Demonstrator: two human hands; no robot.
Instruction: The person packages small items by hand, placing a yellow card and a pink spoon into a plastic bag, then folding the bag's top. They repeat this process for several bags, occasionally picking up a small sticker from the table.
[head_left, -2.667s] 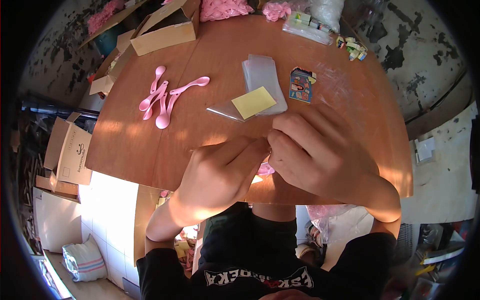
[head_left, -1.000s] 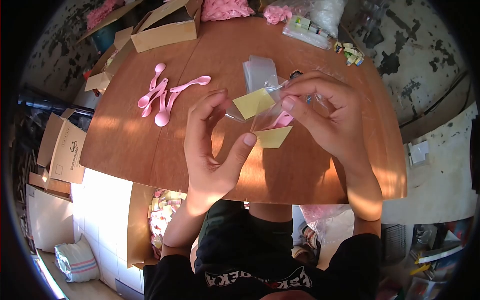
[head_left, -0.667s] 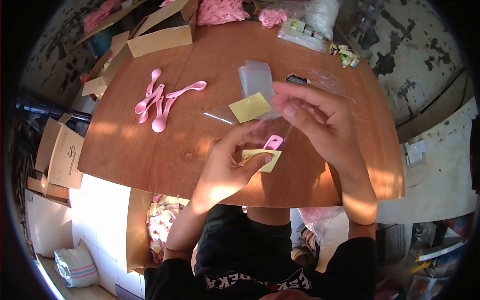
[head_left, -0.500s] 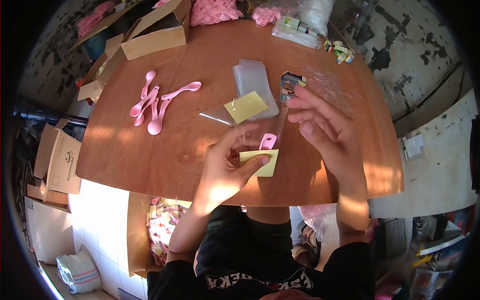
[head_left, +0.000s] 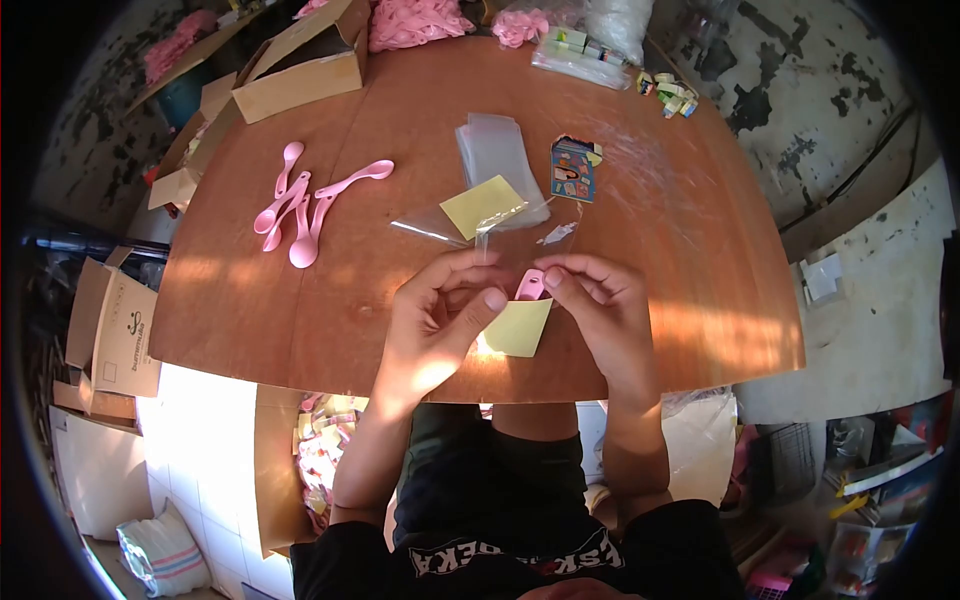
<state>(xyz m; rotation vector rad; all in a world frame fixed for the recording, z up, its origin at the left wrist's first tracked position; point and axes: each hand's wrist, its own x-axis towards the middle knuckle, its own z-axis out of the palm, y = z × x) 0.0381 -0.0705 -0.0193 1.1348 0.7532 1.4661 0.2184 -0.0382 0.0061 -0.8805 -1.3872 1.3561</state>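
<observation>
My left hand [head_left: 440, 310] and my right hand [head_left: 602, 305] are on either side of a clear plastic bag [head_left: 505, 240]. The bag holds a yellow card [head_left: 518, 330] and a pink spoon [head_left: 530, 286], whose holed handle end rises above the card; its bowl is hidden. My right thumb and forefinger pinch the bag's edge beside the handle. On the left side, my curled fingers and thumb hold the bag's other edge. Beyond the hands lies another yellow card [head_left: 484, 207], next to a stack of clear bags [head_left: 498, 160].
Several pink spoons [head_left: 306, 245] lie at the left of the brown table [head_left: 230, 330]. A stack of printed cards [head_left: 573, 172] sits to the right of the bags. At the back are a cardboard box [head_left: 305, 85], a pink heap [head_left: 420, 22] and small bundles [head_left: 668, 95].
My right hand has come down and left from near the printed cards to pinch the bag. My left thumb has moved off the yellow card's front to the bag's left edge.
</observation>
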